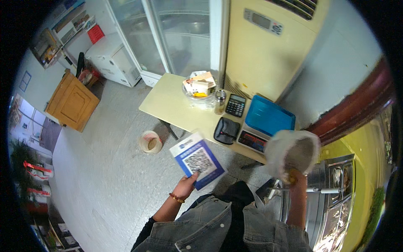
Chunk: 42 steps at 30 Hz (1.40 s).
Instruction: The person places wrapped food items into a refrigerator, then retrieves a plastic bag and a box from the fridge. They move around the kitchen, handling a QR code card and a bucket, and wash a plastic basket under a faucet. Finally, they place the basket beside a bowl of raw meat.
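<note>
My left hand (185, 186) grips a blue and white card (206, 178) with a printed square code, thumb on its face. My right hand (294, 178) is at the lower side of a whitish, translucent tub (274, 154), seen tilted with its opening towards the right; its fingers are partly hidden and blurred. Beyond the tub, a digital scale (252, 140) with a blue tray (269, 116) stands on the pale table (170, 97). Beside it lie a dark zipped pouch (226, 130) and a calculator (235, 105). A clear jar (220, 102) with a metal lid stands near them.
A bowl (201, 100) heaped with packets and cards stands on the table. On the floor is a whitish bucket (150, 142). Behind are a glass-door cabinet (189, 41) and a cream floor-standing air conditioner (261, 53). A wooden cabinet (74, 102) and white chest freezer (110, 60) stand left.
</note>
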Motion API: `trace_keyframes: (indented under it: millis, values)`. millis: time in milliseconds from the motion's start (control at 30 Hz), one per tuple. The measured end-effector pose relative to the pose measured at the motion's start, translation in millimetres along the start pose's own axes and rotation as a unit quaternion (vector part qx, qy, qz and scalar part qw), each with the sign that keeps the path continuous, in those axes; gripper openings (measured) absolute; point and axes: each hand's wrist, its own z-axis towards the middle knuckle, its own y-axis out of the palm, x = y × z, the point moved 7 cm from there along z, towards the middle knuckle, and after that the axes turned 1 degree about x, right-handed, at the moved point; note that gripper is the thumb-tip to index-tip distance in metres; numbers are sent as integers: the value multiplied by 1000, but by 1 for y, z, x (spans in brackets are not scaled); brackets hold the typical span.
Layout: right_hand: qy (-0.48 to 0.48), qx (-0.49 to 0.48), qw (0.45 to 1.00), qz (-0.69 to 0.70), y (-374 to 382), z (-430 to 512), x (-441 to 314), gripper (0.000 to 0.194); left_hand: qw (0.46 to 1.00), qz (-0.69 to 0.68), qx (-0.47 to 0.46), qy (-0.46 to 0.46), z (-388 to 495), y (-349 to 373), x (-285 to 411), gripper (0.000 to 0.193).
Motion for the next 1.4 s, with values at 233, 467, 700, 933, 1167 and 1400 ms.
trace_keyframes:
  millis: [233,467,700,933,1167,1400]
  values:
    - [384,-140,906,-114,218,50,172,37,971,-176,147,69,2,-101,35,31]
    - [421,-258,867,-65,430,140,291,35,940,-185,272,93,27,-173,99,26]
    - [385,-236,892,-13,655,274,368,30,916,-196,337,101,88,-184,182,37]
    - [363,-108,925,-38,715,350,399,29,930,-154,320,90,130,-199,223,40]
    - [468,-225,850,-84,662,287,368,52,951,156,253,-88,189,-233,269,40]
    - [447,-332,829,47,550,121,298,47,958,221,-7,-182,232,-208,259,39]
